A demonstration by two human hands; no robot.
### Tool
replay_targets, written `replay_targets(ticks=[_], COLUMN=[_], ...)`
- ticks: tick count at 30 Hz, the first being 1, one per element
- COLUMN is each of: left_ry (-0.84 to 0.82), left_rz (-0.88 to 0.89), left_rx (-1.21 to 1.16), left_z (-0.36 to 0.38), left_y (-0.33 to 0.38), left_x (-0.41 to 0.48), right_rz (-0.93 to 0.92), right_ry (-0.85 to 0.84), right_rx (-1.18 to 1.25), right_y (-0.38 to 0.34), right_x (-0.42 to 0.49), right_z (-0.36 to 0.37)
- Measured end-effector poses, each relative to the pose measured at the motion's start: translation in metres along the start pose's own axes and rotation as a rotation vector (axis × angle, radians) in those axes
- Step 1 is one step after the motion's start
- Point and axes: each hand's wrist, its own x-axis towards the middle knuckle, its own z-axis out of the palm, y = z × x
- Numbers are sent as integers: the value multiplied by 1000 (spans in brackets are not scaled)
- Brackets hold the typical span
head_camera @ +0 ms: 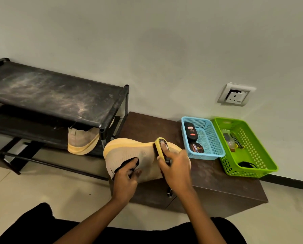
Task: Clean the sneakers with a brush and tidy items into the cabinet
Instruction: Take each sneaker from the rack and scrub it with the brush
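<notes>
A beige knit sneaker (pixel 129 154) with a yellow sole lies on its side over the low brown cabinet (pixel 217 184). My left hand (pixel 125 180) grips it at the dark collar, fingers inside the opening. My right hand (pixel 176 169) holds a yellow-backed brush (pixel 160 147) pressed against the sneaker's upper, index finger stretched along the brush back. The second beige sneaker (pixel 82 140) stands tilted on the middle shelf of the black shoe rack (pixel 55 95) to the left.
On the cabinet top stand a blue basket (pixel 215 138) with a polish bottle (pixel 191 132) and a polish tin (pixel 196 147), and a green basket (pixel 252 143) with small items. A wall socket (pixel 236 95) is above. The rack's top shelf is dusty. My knees are at the bottom edge.
</notes>
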Motion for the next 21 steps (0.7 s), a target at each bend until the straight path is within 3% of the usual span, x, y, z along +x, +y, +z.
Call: replay_targets(ticks=[2, 6, 8, 11, 16, 18, 21], left_ry=[7, 10, 16, 57, 58, 24, -32], left_rz=[-32, -138, -199, -349, -601, -673, -693], left_rx=[-13, -100, -155, -383, -658, -686, -673], left_z=[1, -2, -2, -1, -4, -5, -9], left_y=[3, 5, 3, 10, 34, 39, 46], left_x=[-2, -3, 1, 7, 15, 25, 38], right_rz=[-2, 370, 284, 52, 274, 146, -196], right_ry=[47, 161, 159, 9, 162, 229, 191], right_rx=[-8, -112, -89, -51, -29, 76, 103], right_y=[15, 63, 44, 19, 52, 38, 12], right_x=[1, 0, -10, -28, -18, -25, -46], right_z=[7, -8, -4, 23, 27, 33, 50])
